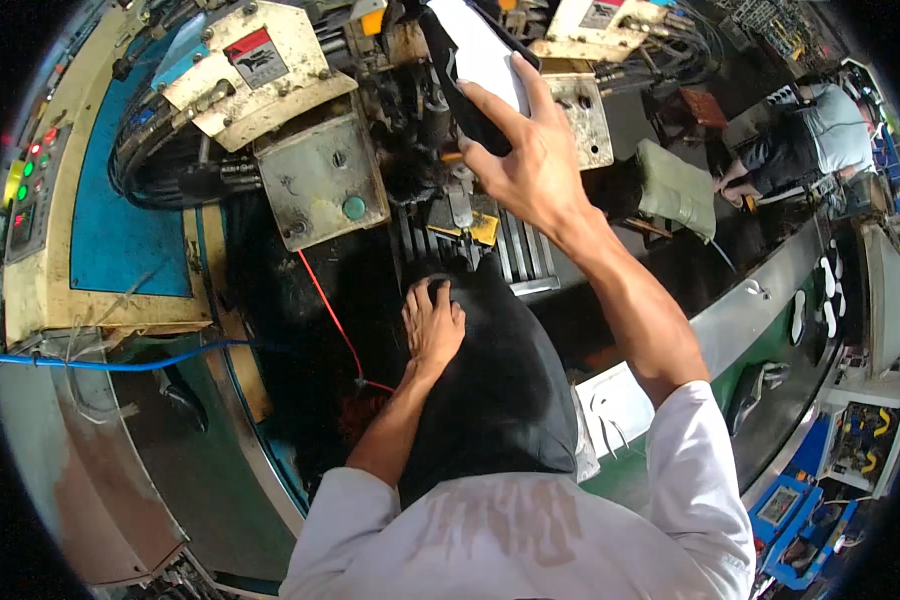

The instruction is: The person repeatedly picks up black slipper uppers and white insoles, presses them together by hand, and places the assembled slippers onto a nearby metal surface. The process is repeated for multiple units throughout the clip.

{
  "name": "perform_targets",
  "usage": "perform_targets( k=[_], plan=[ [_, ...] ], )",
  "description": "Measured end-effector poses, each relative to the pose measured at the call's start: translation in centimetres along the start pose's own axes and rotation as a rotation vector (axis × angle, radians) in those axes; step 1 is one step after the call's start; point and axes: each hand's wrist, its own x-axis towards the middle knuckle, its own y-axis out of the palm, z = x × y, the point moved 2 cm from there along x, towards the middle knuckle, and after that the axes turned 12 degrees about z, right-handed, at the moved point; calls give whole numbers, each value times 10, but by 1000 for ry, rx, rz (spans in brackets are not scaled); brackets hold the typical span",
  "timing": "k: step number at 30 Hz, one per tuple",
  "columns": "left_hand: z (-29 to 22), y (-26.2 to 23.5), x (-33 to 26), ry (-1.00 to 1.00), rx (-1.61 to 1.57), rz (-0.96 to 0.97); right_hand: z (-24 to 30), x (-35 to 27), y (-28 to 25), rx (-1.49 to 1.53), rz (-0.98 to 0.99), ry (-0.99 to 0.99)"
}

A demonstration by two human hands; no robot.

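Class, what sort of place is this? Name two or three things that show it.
Probably a factory workshop, perhaps for footwear: a control panel with lit buttons, a grimy cream machine housing, and white sole-shaped pieces at right.

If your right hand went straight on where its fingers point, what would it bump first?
The black-and-white piece, because the right hand is touching it. Beyond that, metal machine parts look next, but how far away they are is hard to tell.
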Motion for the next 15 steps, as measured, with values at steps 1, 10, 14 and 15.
perform_targets(
  k=[1, 10, 14, 15],
  plan=[
    [2, 0, -1, -13, -8, 5, -8, 9, 12, 1, -7, 28],
    [15, -3, 0, -32, 5, -36, -26, 20, 65, 64, -14, 84],
    [14, -3, 0, -47, 3, -30, 0, 23, 68, -332, 42, 26],
    [13, -2, -1, -48, 7, -36, 2, 24, 62, -356, 42, -28]
  ],
)
